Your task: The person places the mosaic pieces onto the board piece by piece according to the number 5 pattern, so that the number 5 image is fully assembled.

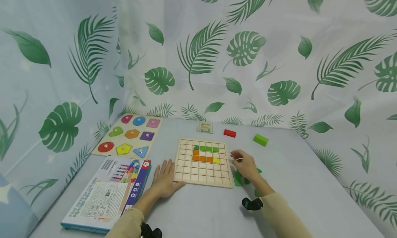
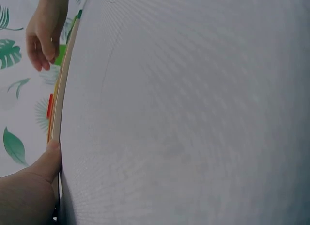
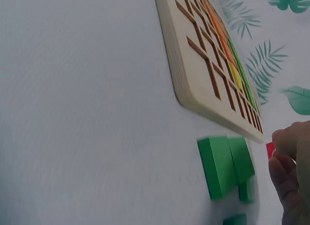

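A wooden grid board (image 1: pixel 198 176) lies mid-table, with green, orange and yellow pieces set in some squares. My left hand (image 1: pixel 164 179) rests flat beside its left edge, fingers spread and the thumb (image 2: pixel 48 162) against the near left corner. Just off the board's right edge hovers my right hand (image 1: pixel 245 164), its fingers loosely bent with no piece visible between them. Several loose green blocks (image 3: pixel 220 167) lie beneath and beside that hand, partly hidden by it in the head view.
Behind the board are a small pattern card (image 1: pixel 204 127), a red block (image 1: pixel 230 133) and light green blocks (image 1: pixel 261 140). At left lie a shape-knob puzzle (image 1: pixel 130 134) and a boxed bead set (image 1: pixel 105 193). Leaf-print cloth (image 1: pixel 204 76) walls the table's back and sides.
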Demonstrator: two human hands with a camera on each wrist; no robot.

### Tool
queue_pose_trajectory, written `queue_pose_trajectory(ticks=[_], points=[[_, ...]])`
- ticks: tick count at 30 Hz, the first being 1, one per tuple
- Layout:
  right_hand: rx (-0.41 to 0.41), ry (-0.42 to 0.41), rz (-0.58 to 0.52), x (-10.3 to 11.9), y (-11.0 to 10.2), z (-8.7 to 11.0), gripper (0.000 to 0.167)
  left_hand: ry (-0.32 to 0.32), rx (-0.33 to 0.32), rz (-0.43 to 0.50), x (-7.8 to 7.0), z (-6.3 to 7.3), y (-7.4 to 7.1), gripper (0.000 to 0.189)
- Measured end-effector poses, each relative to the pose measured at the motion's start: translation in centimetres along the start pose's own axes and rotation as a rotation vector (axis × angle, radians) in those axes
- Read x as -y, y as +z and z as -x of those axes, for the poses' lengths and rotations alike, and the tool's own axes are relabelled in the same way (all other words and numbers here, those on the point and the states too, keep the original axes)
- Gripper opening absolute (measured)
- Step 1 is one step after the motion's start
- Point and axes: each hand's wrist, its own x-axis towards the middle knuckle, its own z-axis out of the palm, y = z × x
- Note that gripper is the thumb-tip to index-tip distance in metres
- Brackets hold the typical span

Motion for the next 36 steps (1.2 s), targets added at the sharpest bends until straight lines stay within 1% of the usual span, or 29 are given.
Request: queue_pose_trajectory(ticks=[5, 9, 17, 24, 28, 30, 33, 36], points=[[0.018, 0.051, 0.024, -0.7, -1.2, 0.8, 0.025, 0.002, 0.012, 0.014, -0.6, 0.5, -0.8, 0.090], [0.026, 0.075, 0.034, -1.1, -1.8, 1.4, 0.024, 0.012, 0.005, 0.025, -0.7, 0.6, -0.9, 0.089], [0.052, 0.028, 0.037, -1.4, -2.2, 2.5, 0.024, -0.001, 0.003, -0.006, -0.1, 0.2, -0.1, 0.091], [0.064, -0.020, 0.057, -1.4, -2.0, 3.8, 0.027, 0.010, -0.002, 0.026, -0.6, 0.5, -0.7, 0.089], [0.065, -0.052, 0.080, -1.1, -2.1, 4.1, 0.029, 0.008, -0.001, 0.009, -0.5, 0.4, -0.7, 0.090], [0.069, -0.052, 0.096, -1.0, -2.1, 4.2, 0.030, 0.005, 0.001, 0.007, -0.5, 0.4, -0.7, 0.091], [0.067, -0.028, 0.120, -0.8, -2.2, 4.4, 0.032, -0.003, 0.014, -0.002, -0.5, 0.4, -0.7, 0.092], [0.054, -0.014, 0.140, -0.8, -2.1, 4.4, 0.032, 0.007, 0.004, 0.018, -0.5, 0.5, -0.6, 0.090]])
